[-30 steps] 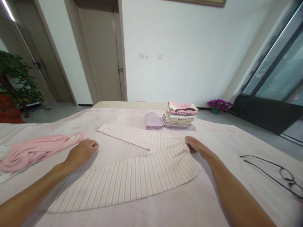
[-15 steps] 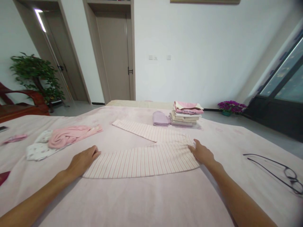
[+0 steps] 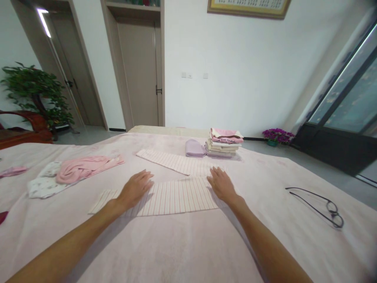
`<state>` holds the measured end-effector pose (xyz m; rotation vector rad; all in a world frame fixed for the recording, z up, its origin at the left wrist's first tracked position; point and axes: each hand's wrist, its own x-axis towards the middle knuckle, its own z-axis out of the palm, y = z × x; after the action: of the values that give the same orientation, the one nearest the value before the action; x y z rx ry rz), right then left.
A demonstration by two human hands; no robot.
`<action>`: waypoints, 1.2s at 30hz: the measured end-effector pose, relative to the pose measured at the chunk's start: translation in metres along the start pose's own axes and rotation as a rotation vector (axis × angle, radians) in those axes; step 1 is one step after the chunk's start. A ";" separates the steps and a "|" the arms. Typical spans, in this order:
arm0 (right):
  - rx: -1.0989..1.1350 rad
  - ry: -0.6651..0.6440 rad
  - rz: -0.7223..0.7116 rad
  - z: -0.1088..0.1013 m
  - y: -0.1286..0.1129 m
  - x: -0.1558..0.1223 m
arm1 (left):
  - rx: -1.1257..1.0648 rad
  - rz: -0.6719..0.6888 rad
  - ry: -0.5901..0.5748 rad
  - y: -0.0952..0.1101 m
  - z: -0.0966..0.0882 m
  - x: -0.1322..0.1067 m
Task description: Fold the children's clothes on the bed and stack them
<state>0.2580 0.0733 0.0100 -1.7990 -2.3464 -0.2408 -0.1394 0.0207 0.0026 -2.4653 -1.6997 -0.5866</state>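
Striped cream-and-pink trousers (image 3: pixel 179 196) lie spread on the pink bedspread (image 3: pixel 176 247), the legs to the left and the waist to the right. Over the nearer leg is my left hand (image 3: pixel 137 188), fingers stretched out and holding nothing. My right hand (image 3: pixel 220 184) rests at the waist end with its fingers spread, hiding part of the waistband. Whether either palm presses on the cloth is hard to tell. Behind the trousers sit a folded lilac garment (image 3: pixel 194 149) and a stack of folded clothes (image 3: pixel 224 142).
To the left lie a crumpled pink garment (image 3: pixel 79 169) and a white patterned one (image 3: pixel 41 184). Black-framed glasses (image 3: pixel 331 210) rest at the right. Beyond the bedspread are a wooden chair (image 3: pixel 35 125), a green plant (image 3: pixel 32 86) and purple flowers (image 3: pixel 278 135).
My left hand has left the trouser hem and moved right, over the leg. My right hand has let go of the waist edge and moved left, its fingers now spread. The view has shifted slightly.
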 end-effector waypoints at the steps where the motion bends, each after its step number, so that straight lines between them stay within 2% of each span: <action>1: 0.021 -0.037 -0.070 0.004 -0.011 0.002 | -0.029 0.075 -0.029 0.016 0.009 0.007; 4: 0.048 -0.121 -0.174 0.019 -0.032 0.006 | -0.086 0.200 -0.150 0.051 0.035 0.016; 6: 0.055 -0.145 -0.147 0.028 -0.031 0.007 | -0.103 0.248 -0.234 0.060 0.047 0.014; 8: 0.055 -0.151 -0.089 0.035 -0.023 0.007 | -0.104 0.279 -0.290 0.058 0.051 0.009; 14: 0.008 -0.143 0.027 0.042 0.005 0.007 | -0.054 0.293 -0.342 0.031 0.032 -0.007; 17: -0.018 -0.142 0.051 0.043 0.007 0.008 | -0.003 0.235 -0.348 0.016 0.023 -0.016; 21: -0.051 -0.141 0.059 0.046 0.007 0.008 | 0.054 0.164 -0.314 -0.012 0.020 -0.029; 29: -0.069 -0.122 0.077 0.048 0.009 0.009 | 0.154 -0.108 -0.255 -0.066 0.015 -0.043; 33: -0.068 -0.114 0.080 0.048 0.008 0.010 | 0.203 -0.249 -0.250 -0.080 0.015 -0.045; 36: -0.091 -0.111 0.110 0.047 0.009 0.009 | 0.215 -0.292 -0.252 -0.084 0.016 -0.045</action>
<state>0.2627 0.0952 -0.0334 -2.0264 -2.3345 -0.2423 -0.2261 0.0170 -0.0399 -2.2352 -2.1110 -0.1034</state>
